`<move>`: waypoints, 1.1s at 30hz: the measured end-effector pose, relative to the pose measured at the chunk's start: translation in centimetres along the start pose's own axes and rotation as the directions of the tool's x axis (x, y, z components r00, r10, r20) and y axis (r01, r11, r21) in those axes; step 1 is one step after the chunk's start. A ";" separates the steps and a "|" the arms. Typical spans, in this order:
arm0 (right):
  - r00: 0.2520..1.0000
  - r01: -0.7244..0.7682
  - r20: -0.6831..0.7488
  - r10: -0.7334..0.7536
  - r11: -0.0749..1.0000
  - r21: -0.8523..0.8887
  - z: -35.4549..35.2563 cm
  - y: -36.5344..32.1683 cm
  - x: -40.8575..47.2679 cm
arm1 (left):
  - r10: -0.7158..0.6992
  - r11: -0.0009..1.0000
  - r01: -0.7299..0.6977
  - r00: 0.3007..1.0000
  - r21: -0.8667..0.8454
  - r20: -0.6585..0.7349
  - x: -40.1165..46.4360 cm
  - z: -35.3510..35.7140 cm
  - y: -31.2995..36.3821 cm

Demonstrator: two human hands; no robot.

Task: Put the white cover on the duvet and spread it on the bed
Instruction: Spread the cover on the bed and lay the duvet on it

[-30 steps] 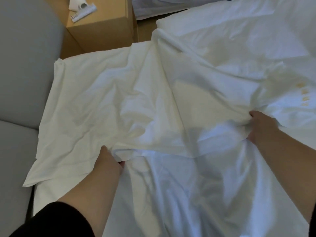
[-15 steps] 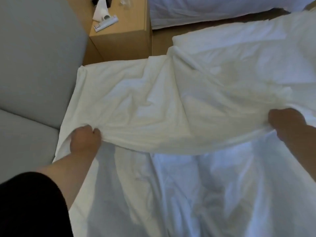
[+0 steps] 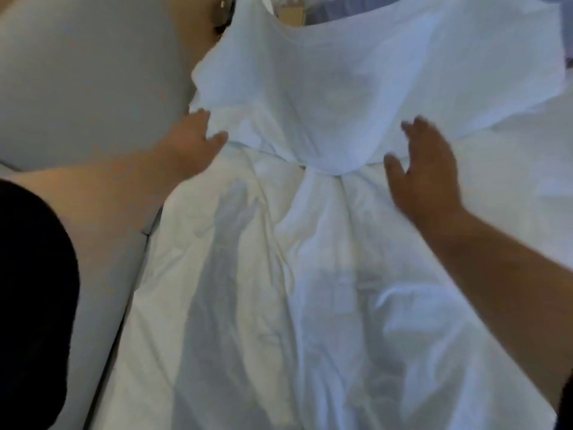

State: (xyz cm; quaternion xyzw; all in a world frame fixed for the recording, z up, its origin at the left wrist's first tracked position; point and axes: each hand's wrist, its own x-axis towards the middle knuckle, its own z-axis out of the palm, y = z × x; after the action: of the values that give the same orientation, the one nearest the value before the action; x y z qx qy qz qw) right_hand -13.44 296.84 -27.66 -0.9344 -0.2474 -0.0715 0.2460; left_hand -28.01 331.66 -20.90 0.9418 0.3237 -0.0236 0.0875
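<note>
Both hands are out over the bed [image 3: 217,352], frame is motion-blurred.

Left hand [image 3: 192,147]: at the bed's left edge, fingers under the near left corner of the cover [image 3: 310,88], thumb on top. Looks like it pinches the fabric edge there, though blur makes the grip soft to read. Bare forearm runs back to a black sleeve [image 3: 31,305] at the lower left.

Right hand [image 3: 424,172]: fingers spread and relaxed, palm down, holding nothing. Its fingertips sit at or just over the cover's near edge; cannot tell if they touch it.

Cover: white sheet of fabric lifted and billowed over the far half of the bed, near edge sagging in a curve between the two hands. Far right corner flares up toward the top right of the frame. It lies across the width of the bed, reaching from the left edge to past the right hand.

Duvet [image 3: 310,305]: white, rumpled, covers the near half of the bed, bunched into a gathered ridge right under the low point of the cover's edge. Arm shadows fall across it.

Grey headboard [image 3: 77,72] runs along the bed's left edge. A bit of brown box [image 3: 291,15] shows past the cover at the top.
</note>
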 end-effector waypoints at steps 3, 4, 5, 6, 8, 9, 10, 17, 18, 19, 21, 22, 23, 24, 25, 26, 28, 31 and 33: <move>0.733 -0.009 0.656 0.179 0.967 -0.254 9.6 4.7 -18.0 | 0.019 0.987 -0.090 0.893 0.136 0.449 -8.1 10.0 -2.7; 0.663 0.026 0.723 0.195 0.959 -0.283 11.8 6.5 -22.9 | -0.018 0.984 -0.081 0.839 0.157 0.544 -12.1 13.8 -3.7; 0.653 0.003 0.726 0.216 0.958 -0.288 13.1 8.3 -25.6 | -0.055 0.983 -0.066 0.788 0.173 0.613 -15.4 17.3 -4.8; 0.678 -0.016 0.696 0.237 0.951 -0.308 14.3 10.0 -26.5 | -0.079 0.981 -0.060 0.745 0.185 0.662 -18.1 20.3 -5.6; 0.651 0.024 0.713 0.262 0.931 -0.364 15.3 12.0 -25.5 | -0.105 0.977 -0.055 0.712 0.205 0.694 -22.1 24.8 -6.4; 0.660 0.054 0.715 0.231 0.934 -0.352 15.5 12.2 -25.2 | -0.113 0.974 -0.057 0.717 0.220 0.688 -23.9 26.3 -6.3; 0.709 0.073 0.682 0.180 0.943 -0.325 16.1 12.6 -25.3 | -0.122 0.973 -0.042 0.746 0.229 0.655 -25.3 27.5 -6.3; 0.734 0.048 0.652 0.189 0.944 -0.327 16.0 11.9 -25.4 | -0.106 0.985 0.003 0.799 0.172 0.592 -27.5 27.4 -7.3; 0.725 0.038 0.659 0.198 0.945 -0.326 15.8 11.6 -25.4 | -0.103 0.988 0.009 0.789 0.157 0.605 -27.9 26.9 -7.3; 0.713 0.032 0.668 0.214 0.941 -0.336 15.4 11.2 -25.3 | -0.088 0.990 0.002 0.779 0.138 0.620 -28.2 26.0 -7.5; 0.660 0.030 0.700 0.273 0.921 -0.388 14.2 9.8 -24.5 | -0.037 0.992 -0.046 0.771 0.114 0.636 -29.5 23.6 -7.7; 0.620 0.044 0.721 0.309 0.904 -0.425 13.2 8.8 -24.0 | -0.019 0.991 -0.067 0.776 0.113 0.631 -30.4 22.0 -8.0; 0.578 0.058 0.739 0.346 0.886 -0.461 12.0 7.6 -23.4 | -0.009 0.989 -0.083 0.786 0.120 0.618 -31.5 20.4 -8.3; 0.544 0.069 0.750 0.376 0.871 -0.487 10.4 6.1 -23.1 | -0.008 0.988 -0.087 0.795 0.127 0.607 -32.8 18.6 -8.5; 0.536 0.086 0.754 0.380 0.864 -0.496 8.8 4.5 -23.4 | -0.013 0.989 -0.078 0.799 0.126 0.601 -34.3 16.8 -8.8; 0.542 0.111 0.757 0.365 0.862 -0.495 7.1 2.9 -24.3 | -0.022 0.991 -0.060 0.799 0.116 0.601 -36.0 15.0 -9.1; 0.576 0.171 0.760 0.302 0.864 -0.473 3.6 -0.7 -27.4 | -0.021 0.995 -0.047 0.781 0.092 0.624 -39.5 11.5 -9.9; 0.570 0.216 0.792 0.218 0.890 -0.401 -1.3 -7.4 -33.9 | -0.017 0.996 -0.045 0.752 0.077 0.659 -46.0 6.5 -12.0; 0.551 0.202 0.816 0.175 0.921 -0.334 -4.0 -11.8 -38.2 | -0.060 0.994 -0.008 0.791 0.108 0.608 -50.8 4.0 -14.4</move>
State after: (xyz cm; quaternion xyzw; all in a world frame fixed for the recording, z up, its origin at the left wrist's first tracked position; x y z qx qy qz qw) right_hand -52.47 287.44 -28.92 -0.8824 -0.3219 0.3303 -0.0930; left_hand -76.89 311.32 -21.85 0.8825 0.2893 -0.3442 0.1375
